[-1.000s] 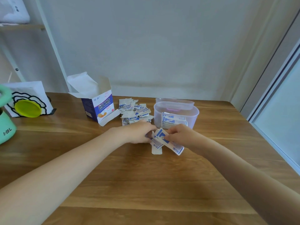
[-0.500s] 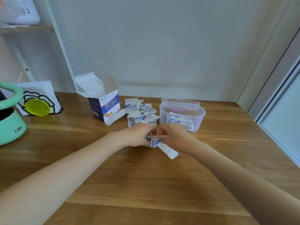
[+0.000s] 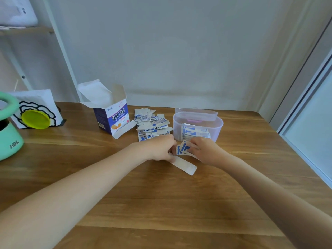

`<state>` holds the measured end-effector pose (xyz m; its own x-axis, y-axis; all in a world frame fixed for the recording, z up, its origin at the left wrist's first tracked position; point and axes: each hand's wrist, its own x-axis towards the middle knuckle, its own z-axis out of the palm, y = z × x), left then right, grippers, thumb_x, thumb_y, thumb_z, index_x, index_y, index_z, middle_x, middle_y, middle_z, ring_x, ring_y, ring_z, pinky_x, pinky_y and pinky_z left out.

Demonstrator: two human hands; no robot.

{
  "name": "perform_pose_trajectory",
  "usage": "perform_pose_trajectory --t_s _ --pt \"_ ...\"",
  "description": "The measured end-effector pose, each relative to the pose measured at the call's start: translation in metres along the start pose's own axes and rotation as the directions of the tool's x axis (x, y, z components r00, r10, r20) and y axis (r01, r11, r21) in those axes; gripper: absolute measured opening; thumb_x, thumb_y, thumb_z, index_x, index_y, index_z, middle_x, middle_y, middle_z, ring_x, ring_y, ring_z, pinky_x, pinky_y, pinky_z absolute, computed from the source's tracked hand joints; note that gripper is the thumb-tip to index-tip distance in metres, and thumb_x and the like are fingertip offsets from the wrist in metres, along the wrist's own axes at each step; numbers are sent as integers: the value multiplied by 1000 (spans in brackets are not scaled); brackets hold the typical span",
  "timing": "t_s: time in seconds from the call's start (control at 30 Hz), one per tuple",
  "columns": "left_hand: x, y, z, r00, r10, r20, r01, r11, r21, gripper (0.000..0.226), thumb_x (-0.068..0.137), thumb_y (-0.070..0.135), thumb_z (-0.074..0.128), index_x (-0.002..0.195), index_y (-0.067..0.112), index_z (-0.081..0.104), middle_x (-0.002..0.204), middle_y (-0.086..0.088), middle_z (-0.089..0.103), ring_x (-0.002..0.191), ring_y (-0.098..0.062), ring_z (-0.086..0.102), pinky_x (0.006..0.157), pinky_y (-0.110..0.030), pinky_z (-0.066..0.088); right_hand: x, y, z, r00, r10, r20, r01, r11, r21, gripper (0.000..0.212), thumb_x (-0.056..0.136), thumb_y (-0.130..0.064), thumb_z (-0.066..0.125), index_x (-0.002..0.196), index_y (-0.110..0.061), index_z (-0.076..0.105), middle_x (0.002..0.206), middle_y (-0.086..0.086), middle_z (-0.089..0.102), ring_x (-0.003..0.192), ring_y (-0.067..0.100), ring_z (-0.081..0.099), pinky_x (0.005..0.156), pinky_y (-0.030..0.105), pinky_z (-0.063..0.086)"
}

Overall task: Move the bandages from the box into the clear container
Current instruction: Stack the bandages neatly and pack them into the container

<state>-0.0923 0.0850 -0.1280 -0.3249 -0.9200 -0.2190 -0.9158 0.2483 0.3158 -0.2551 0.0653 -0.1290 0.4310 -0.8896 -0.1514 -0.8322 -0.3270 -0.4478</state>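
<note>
Step in hand: gathering a small bunch of bandages (image 3: 182, 149) just in front of the clear container (image 3: 218, 125), most likely squaring them up for the drop.
Left hand (image 3: 159, 149): curled, fingertips meeting the bunch from the left; pinching it, as far as can be judged, though the contact itself sits behind the knuckles.
Right hand (image 3: 204, 151): fingers curled round the right side of the bunch, gripping it.
Doing it well: tap the edges level against the table (image 3: 161, 203), keep the pinch on both short sides so no piece fans out, then lift over the near rim of the container and set flat onto the stack (image 3: 195, 133) already inside.
Stray piece: one long white strip (image 3: 185, 165) lying flat on the table in front of the container, under the left hand's edge; best picked up with this bunch or next.
Loose pile (image 3: 152, 124): lying left of the container, between it and the open box (image 3: 112, 116); plenty yet to transfer.
Lid (image 3: 195, 112): apparently behind the container, touching its far rim.
Hidden: inside of the box not visible, so leftover contents unknown.
Hard to tell: number of bandages in the bunch; whether the white strip is a bandage or a backing; fingertips of both hands masked by paper.
Cut off: green object (image 3: 9, 130) far left of the container, only partly in frame.
</note>
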Motion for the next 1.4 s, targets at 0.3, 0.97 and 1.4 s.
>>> perform_pose_trajectory --t_s 0.3,0.97,1.4 --pt "-15 3 0 1000 13 10 -13 999 47 5 86 19 59 86 16 56 84 6 53 78 -11 50 56 -16 36 -9 5 -11 998 48 -44 -39 982 184 23 95 -17 46 75 -5 50 89 8 56 78 19 50 59 23 38" --pt "-39 -17 -9 961 -15 -275 -69 953 -294 16 84 23 67 97 26 58 103 11 61 91 -8 58 72 -16 45 -6 -12 -7 989 -52 136 -57 718 694 14 96 -13 47 97 -8 60 96 10 65 82 20 62 71 28 50" --pt "-40 -16 5 952 -127 -280 80 982 -172 42 83 32 66 118 26 44 113 8 56 83 -3 50 63 -12 35 -6 -15 23 849 -511 -132 413 798 -438 32 94 -7 45 125 -12 40 117 6 57 101 26 58 75 34 49"
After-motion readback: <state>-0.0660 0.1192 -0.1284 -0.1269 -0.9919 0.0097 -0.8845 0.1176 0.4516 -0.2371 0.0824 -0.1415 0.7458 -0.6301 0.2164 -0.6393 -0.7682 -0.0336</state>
